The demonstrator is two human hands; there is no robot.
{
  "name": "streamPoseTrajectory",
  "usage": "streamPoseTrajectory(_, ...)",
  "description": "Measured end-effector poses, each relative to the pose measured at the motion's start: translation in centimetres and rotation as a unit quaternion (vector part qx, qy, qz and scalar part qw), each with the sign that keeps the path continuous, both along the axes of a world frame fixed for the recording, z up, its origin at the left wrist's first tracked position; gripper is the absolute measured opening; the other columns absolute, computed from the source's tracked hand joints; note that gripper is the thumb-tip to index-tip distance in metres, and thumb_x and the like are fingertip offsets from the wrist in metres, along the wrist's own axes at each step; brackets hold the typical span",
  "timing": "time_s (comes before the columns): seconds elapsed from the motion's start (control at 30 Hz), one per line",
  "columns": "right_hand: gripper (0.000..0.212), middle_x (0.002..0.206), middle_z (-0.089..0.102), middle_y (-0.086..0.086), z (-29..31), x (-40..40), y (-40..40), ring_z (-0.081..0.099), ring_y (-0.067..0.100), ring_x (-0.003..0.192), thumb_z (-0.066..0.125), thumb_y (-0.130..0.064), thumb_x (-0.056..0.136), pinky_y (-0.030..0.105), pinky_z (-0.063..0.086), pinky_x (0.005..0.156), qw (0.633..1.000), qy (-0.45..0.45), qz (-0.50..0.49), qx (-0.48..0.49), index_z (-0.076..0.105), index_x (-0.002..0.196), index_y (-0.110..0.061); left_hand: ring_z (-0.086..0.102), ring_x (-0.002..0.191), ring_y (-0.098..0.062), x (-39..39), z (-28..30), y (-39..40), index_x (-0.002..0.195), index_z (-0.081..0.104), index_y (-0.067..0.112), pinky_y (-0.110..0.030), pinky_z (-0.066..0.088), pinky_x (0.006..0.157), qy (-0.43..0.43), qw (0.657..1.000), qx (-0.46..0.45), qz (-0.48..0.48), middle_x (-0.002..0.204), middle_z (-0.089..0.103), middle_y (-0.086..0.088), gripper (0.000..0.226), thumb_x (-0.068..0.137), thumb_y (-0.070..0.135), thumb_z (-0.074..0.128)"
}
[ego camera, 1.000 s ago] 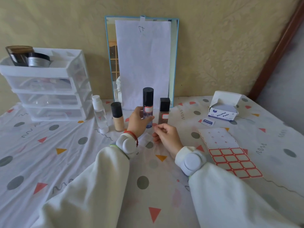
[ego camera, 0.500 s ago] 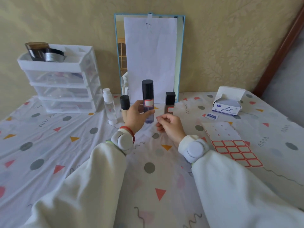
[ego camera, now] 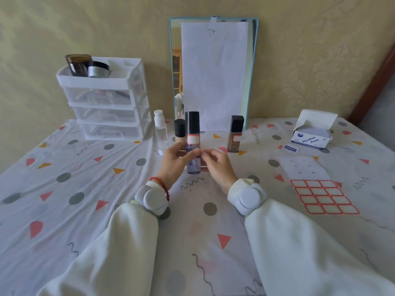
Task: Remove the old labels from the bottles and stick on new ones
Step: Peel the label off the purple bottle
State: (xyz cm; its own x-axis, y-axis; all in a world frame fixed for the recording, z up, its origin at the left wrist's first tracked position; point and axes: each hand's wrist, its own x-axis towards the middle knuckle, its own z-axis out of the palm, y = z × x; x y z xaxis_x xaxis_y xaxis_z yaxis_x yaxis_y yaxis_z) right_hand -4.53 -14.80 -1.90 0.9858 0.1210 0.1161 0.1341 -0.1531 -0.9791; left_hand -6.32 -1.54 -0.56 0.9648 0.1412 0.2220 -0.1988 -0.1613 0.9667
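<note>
A tall purple bottle (ego camera: pixel 193 135) with a black cap and a red-bordered white label stands upright in front of me. My left hand (ego camera: pixel 175 161) grips its left side. My right hand (ego camera: pixel 215 165) has curled fingers, and its fingertips pinch at the bottle's right side, close to my left thumb. What lies between those fingertips is too small to tell. Further back stand a brown bottle (ego camera: pixel 235 135) with the same kind of label, a beige bottle (ego camera: pixel 179 130) and a clear bottle (ego camera: pixel 160 131). A sheet of red-bordered labels (ego camera: pixel 322 198) lies at the right.
A white drawer unit (ego camera: pixel 106 99) with two jars on top stands at the back left. A mirror (ego camera: pixel 255 71) covered with paper leans on the wall. An open alcohol pads box (ego camera: pixel 312 135) and a loose sachet (ego camera: pixel 289 148) lie at the back right.
My left hand has brought the purple bottle out of the row, nearer to me. My right hand has closed in against its right side. My view has shifted leftwards.
</note>
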Motion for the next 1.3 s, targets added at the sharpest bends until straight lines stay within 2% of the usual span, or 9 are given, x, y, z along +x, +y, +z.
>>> streamPoseTrajectory(0.2,0.023,0.106,0.071,0.007,-0.6,-0.4,-0.1,0.067,0.02,0.101,0.051,-0.018,0.098,0.032,0.056,0.088,0.996,0.021,0.039,0.074,0.065,0.115,-0.013,0.064,0.097,-0.036,-0.2,0.1,0.1,0.106,0.068,0.013,-0.045,0.053,0.092,0.024,0.999,0.005,-0.032,0.101,0.069,-0.021,0.018,0.089,0.02,0.065)
streamPoseTrajectory(0.33,0.028,0.106,0.072,0.006,-0.6,-0.9,0.1,0.067,0.017,0.102,0.059,-0.016,0.093,0.03,0.054,0.09,0.996,-0.009,0.072,0.046,0.063,0.121,-0.014,0.064,0.09,-0.041,-0.5,0.2,0.0,0.101,0.068,0.01,-0.046,0.053,0.086,0.024,0.999,-0.012,-0.031,0.097,0.068,-0.028,0.013,0.089,0.014,0.065)
streamPoseTrajectory(0.43,0.032,0.109,0.071,0.007,-0.7,-1.2,0.1,0.066,0.019,0.104,0.063,-0.017,0.092,0.038,0.053,0.095,0.998,-0.019,0.057,0.017,0.062,0.123,-0.012,0.065,0.081,-0.032,-0.6,0.2,0.1,0.099,0.068,0.008,-0.043,0.054,0.083,0.026,0.999,-0.014,-0.019,0.097,0.066,-0.031,0.012,0.087,0.01,0.066)
streamPoseTrajectory(0.53,0.032,0.11,0.07,0.004,-0.8,-1.3,0.0,0.066,0.018,0.104,0.066,-0.022,0.09,0.041,0.053,0.095,0.999,-0.019,0.048,0.002,0.062,0.121,-0.015,0.069,0.081,-0.024,-0.7,0.3,0.0,0.109,0.067,0.007,-0.035,0.059,0.074,0.023,0.999,-0.025,-0.024,0.097,0.066,-0.021,0.023,0.086,0.006,0.067)
streamPoseTrajectory(0.67,0.027,0.104,0.069,-0.003,-0.8,-1.3,0.0,0.066,0.013,0.099,0.068,-0.022,0.088,0.035,0.055,0.091,0.998,-0.039,0.051,-0.017,0.059,0.113,-0.026,0.068,0.073,-0.011,-0.7,0.4,0.1,0.115,0.061,0.011,-0.02,0.055,0.061,0.021,0.999,-0.037,-0.006,0.09,0.062,-0.007,0.03,0.087,0.003,0.065)
streamPoseTrajectory(0.83,0.033,0.103,0.067,-0.008,-0.6,-1.4,0.0,0.065,0.008,0.094,0.073,-0.026,0.084,0.021,0.055,0.082,0.997,-0.068,0.034,-0.034,0.056,0.113,-0.029,0.068,0.088,-0.026,-0.8,0.7,0.1,0.12,0.058,0.006,-0.026,0.058,0.068,0.009,0.998,-0.065,0.017,0.101,0.066,-0.014,0.03,0.091,0.014,0.062)
streamPoseTrajectory(0.97,0.039,0.105,0.067,-0.008,-0.6,-1.7,-0.1,0.064,0.008,0.096,0.076,-0.03,0.081,0.021,0.054,0.08,0.993,-0.102,0.019,-0.056,0.06,0.116,-0.025,0.07,0.086,-0.028,-1.0,1.0,0.2,0.111,0.06,0.002,-0.031,0.059,0.066,0.013,0.996,-0.08,0.044,0.101,0.068,-0.018,0.036,0.092,0.032,0.06)
streamPoseTrajectory(1.07,0.043,0.107,0.066,-0.009,-0.7,-1.8,-0.1,0.063,0.008,0.096,0.077,-0.032,0.079,0.021,0.054,0.079,0.991,-0.111,0.018,-0.078,0.059,0.117,-0.025,0.071,0.08,-0.023,-1.0,1.0,0.2,0.106,0.062,0.001,-0.026,0.056,0.061,0.012,0.995,-0.081,0.054,0.098,0.069,-0.016,0.033,0.092,0.03,0.06)
streamPoseTrajectory(1.3,0.041,0.102,0.061,-0.018,-0.6,-1.9,0.0,0.058,-0.004,0.087,0.077,-0.039,0.077,0.005,0.041,0.067,0.988,-0.111,0.01,-0.103,0.055,0.112,-0.034,0.071,0.074,-0.019,-0.8,0.9,0.4,0.104,0.062,-0.002,-0.024,0.056,0.06,0.024,0.995,-0.092,0.042,0.095,0.068,-0.016,0.028,0.093,0.024,0.059)
